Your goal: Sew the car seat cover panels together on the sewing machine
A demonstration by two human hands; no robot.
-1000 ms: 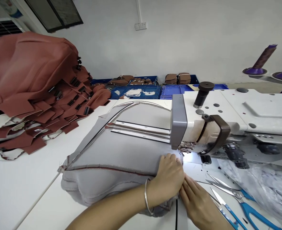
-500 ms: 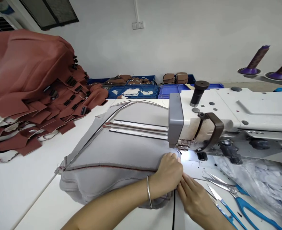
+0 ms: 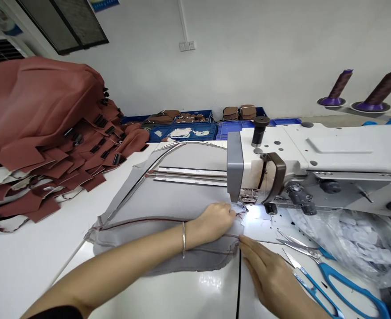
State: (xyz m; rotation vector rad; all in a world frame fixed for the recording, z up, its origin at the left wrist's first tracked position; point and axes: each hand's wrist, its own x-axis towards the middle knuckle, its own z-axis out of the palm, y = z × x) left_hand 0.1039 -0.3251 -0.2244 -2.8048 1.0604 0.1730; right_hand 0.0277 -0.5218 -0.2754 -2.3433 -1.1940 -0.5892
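Observation:
A grey fabric cover (image 3: 182, 204) with reddish-brown seams and two white strips lies under the head of a white sewing machine (image 3: 348, 146), whose lamp lights the needle area. My left hand (image 3: 215, 223), a bangle on its wrist, is closed on the fabric just left of the needle, its fingers curled on the cloth. Below and to the right, my right hand (image 3: 262, 263) has its fingers pressed together, with the tips on the fabric's right edge. The two hands are apart.
Reddish-brown leather pieces (image 3: 49, 133) are heaped at the left. Blue-handled scissors (image 3: 342, 283) and a clear plastic bag (image 3: 355, 239) lie at the right. Blue crates (image 3: 195, 130) stand behind the table, and thread cones (image 3: 383, 91) above the machine.
My left hand has moved left, away from my right hand. The fabric's lower part has been drawn up toward the needle, baring more tabletop. The view has shifted slightly right.

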